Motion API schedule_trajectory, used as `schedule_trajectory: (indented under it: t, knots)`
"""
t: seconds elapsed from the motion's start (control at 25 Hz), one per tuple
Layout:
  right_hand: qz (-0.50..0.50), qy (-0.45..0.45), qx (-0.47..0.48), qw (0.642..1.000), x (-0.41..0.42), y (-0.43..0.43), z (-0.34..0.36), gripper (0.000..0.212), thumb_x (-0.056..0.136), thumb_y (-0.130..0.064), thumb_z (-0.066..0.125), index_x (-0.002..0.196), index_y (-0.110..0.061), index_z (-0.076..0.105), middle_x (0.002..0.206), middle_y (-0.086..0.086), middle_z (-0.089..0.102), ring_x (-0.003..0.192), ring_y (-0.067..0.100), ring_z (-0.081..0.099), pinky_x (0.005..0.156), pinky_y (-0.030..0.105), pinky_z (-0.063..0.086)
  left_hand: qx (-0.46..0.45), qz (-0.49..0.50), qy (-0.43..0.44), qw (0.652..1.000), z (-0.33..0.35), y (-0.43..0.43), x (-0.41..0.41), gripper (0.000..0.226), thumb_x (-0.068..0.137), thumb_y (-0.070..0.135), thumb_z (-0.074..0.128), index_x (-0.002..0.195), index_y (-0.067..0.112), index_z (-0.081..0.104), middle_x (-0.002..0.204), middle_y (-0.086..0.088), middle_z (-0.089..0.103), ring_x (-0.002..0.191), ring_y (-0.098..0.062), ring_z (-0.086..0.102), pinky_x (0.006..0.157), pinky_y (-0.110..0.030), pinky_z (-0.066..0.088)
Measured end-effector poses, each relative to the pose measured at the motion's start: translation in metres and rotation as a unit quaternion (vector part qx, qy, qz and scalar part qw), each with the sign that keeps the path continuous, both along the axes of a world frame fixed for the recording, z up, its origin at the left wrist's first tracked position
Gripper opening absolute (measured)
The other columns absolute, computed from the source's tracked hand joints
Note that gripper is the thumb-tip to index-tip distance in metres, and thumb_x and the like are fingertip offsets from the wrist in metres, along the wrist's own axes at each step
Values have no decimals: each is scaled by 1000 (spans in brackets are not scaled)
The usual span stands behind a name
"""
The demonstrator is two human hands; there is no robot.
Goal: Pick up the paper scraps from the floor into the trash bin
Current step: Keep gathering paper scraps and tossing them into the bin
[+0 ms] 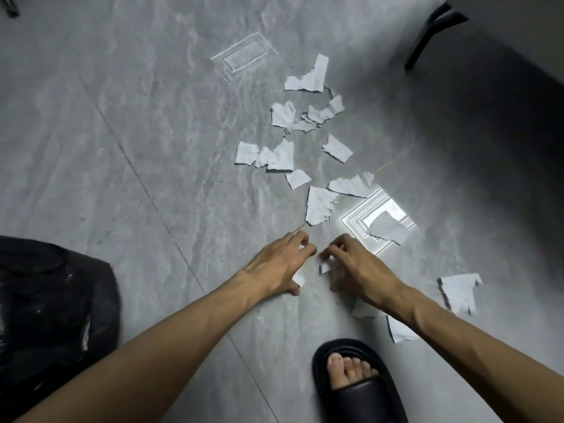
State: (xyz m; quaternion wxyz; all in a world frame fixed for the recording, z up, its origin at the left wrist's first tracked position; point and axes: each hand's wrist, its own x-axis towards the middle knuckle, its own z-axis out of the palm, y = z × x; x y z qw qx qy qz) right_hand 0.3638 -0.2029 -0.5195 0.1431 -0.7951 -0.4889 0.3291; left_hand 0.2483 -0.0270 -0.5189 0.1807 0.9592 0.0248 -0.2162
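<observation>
Several torn white paper scraps (319,207) lie scattered over the grey marble floor, from the far middle down to my hands. My left hand (279,264) rests low on the floor with its fingers curled around small white scraps that show between fingers and under the palm. My right hand (358,267) is just beside it, fingers bent over a small scrap (325,268). More scraps lie under and beside my right forearm, one large piece (459,293) to its right. The trash bin with a black bag (52,306) sits at the left edge.
My foot in a black slipper (354,380) stands at the bottom, close under my right arm. A dark chair leg (427,35) reaches the floor at the top right beside a dark wall. Bright light reflections (378,218) mark the floor.
</observation>
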Motion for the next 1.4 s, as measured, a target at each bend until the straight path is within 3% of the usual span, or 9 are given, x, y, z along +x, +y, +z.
schedule_trajectory:
  t: [0.08, 0.28, 0.44, 0.52, 0.64, 0.84, 1.04, 1.16, 1.4]
  knots:
    - [9, 7, 28, 1000, 1, 1, 2, 21, 77, -5, 58, 97, -11, 60, 101, 5, 51, 86, 21, 57, 69, 39, 54, -48, 17, -18, 999, -5, 6, -6, 53, 67, 30, 80, 110, 20, 51, 116, 1, 48, 104, -16, 48, 82, -29, 46]
    - [-23, 16, 33, 999, 13, 2, 6, 18, 71, 1, 53, 80, -12, 61, 82, 0, 63, 74, 17, 59, 67, 34, 50, -151, 122, -51, 980, -7, 7, -23, 8, 83, 16, 67, 81, 11, 60, 86, 0, 58, 74, -18, 56, 71, -32, 47]
    - [-325, 78, 102, 937, 27, -14, 12, 16, 79, -3, 67, 85, -17, 65, 75, -2, 67, 69, 10, 59, 61, 13, 42, -197, 276, -125, 932, 3, 13, 15, 24, 75, 10, 73, 95, 18, 62, 79, -1, 60, 63, -6, 56, 62, -16, 46]
    - [-412, 128, 110, 895, 33, -24, 10, 14, 81, -9, 71, 92, -18, 68, 78, 4, 67, 69, 15, 58, 68, 20, 47, -195, 293, -126, 927, 4, 19, 59, 46, 73, 10, 75, 113, 20, 55, 80, -1, 57, 65, -11, 55, 63, -21, 46]
    - [-460, 149, 106, 869, 39, -38, 4, 26, 82, -10, 72, 105, -19, 66, 77, 0, 66, 71, 19, 60, 69, 29, 48, -109, 226, -65, 966, -10, 25, 106, 52, 75, 8, 72, 120, 14, 46, 89, -5, 57, 78, -23, 54, 69, -32, 44]
    - [-414, 20, 51, 909, 56, -41, -8, 43, 83, -6, 62, 122, -20, 51, 72, -12, 58, 76, 21, 56, 63, 26, 38, -54, 194, -26, 979, -8, 33, 99, 5, 79, 7, 63, 82, 11, 62, 75, -2, 58, 76, -29, 64, 61, -25, 39]
    - [-329, -29, 36, 943, 54, -16, 0, 19, 77, -3, 55, 74, -21, 57, 60, -16, 53, 71, 24, 60, 52, 17, 33, -135, 279, -92, 946, 60, 35, 53, 11, 75, 10, 75, 70, 14, 66, 59, 5, 60, 53, -3, 55, 50, -11, 38]
    - [-292, 42, 54, 954, 28, 27, 23, 26, 79, -10, 63, 63, -29, 56, 56, -11, 54, 57, 10, 52, 49, 15, 36, -150, 294, -131, 935, 132, 60, 7, 18, 71, 17, 80, 66, 25, 65, 52, 12, 57, 48, 2, 51, 50, -7, 36]
    - [-195, 281, 115, 933, -77, 153, 90, 5, 82, -17, 69, 78, -15, 68, 56, 0, 59, 46, 5, 47, 43, 13, 32, -73, 463, -209, 858, 219, 131, -123, 16, 72, 18, 80, 69, 25, 67, 47, 8, 55, 44, 1, 47, 47, -5, 33]
